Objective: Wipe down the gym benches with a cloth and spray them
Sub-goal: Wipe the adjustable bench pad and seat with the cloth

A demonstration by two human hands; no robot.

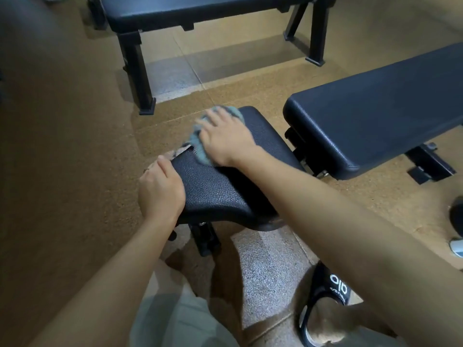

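A small black padded seat pad [220, 189] of an adjustable gym bench sits in the middle of the view. My right hand [225, 139] lies flat on a grey cloth [200, 146], pressing it onto the far left part of the pad. My left hand [160, 189] grips the pad's near left edge, fingers curled over it. The bench's long back pad [375, 116] stretches away to the right. No spray bottle is in view.
A second black flat bench [200, 11] on a black steel frame stands across the top. The floor is brown speckled rubber. My foot in a black slide sandal [325, 304] rests at the lower right, and a dark weight [457, 216] lies at the right edge.
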